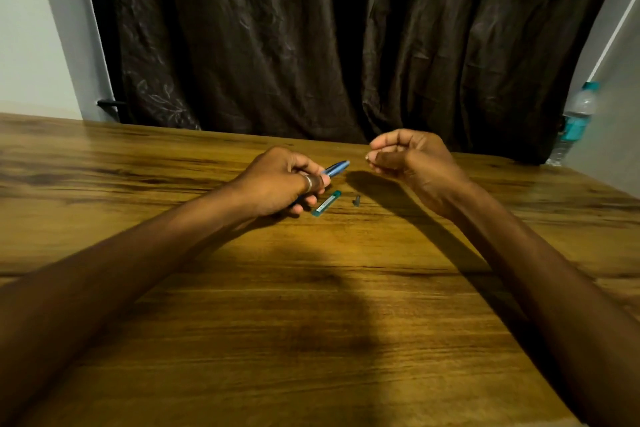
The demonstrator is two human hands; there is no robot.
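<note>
My left hand [284,184], with a ring on one finger, grips a blue mechanical pencil [336,168] just above the wooden table [311,305]. The pencil's free end points right, toward my right hand [408,163]. That hand hovers above the table with its fingers curled and its thumb and fingertips pressed together. Anything thin pinched there is too small to see. A teal lead case [326,203] lies on the table just right of my left hand. A small dark cap [356,200] lies beside the case.
A dark curtain [329,38] hangs behind the table's far edge. A clear water bottle [575,121] with a teal label stands at the far right, beyond the table.
</note>
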